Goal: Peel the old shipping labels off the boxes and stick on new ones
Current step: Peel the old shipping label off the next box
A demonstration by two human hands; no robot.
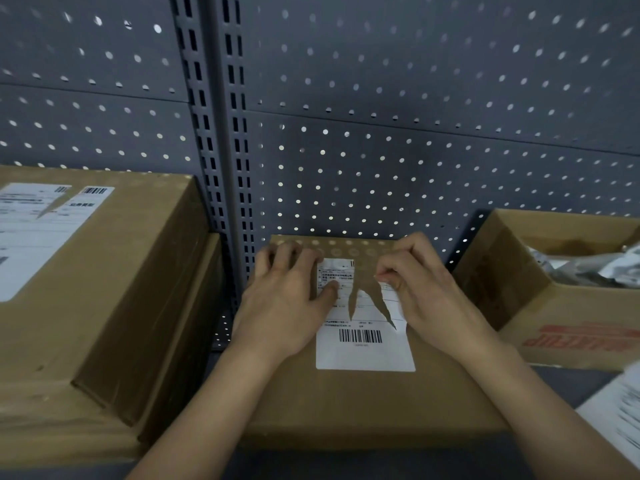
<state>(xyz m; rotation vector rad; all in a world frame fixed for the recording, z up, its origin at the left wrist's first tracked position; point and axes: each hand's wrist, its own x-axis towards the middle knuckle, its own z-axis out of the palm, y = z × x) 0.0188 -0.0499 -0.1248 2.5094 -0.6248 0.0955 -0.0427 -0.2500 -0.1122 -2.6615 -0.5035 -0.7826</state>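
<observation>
A flat brown cardboard box point(363, 403) lies in front of me on the shelf. On its top sits a white shipping label point(363, 348) with a barcode, torn into strips at its upper half. My left hand point(287, 299) lies flat on the box with straight fingers, its thumb pressing the label's left part. My right hand point(426, 292) pinches the torn upper right strip of the label between thumb and fingers.
A taller cardboard box point(114, 292) with its own torn white label point(34, 230) stands at the left. An open carton point(540, 306) holding crumpled wrapping is at the right. White sheets point(616, 417) lie at the lower right. A grey pegboard wall point(415, 133) backs the shelf.
</observation>
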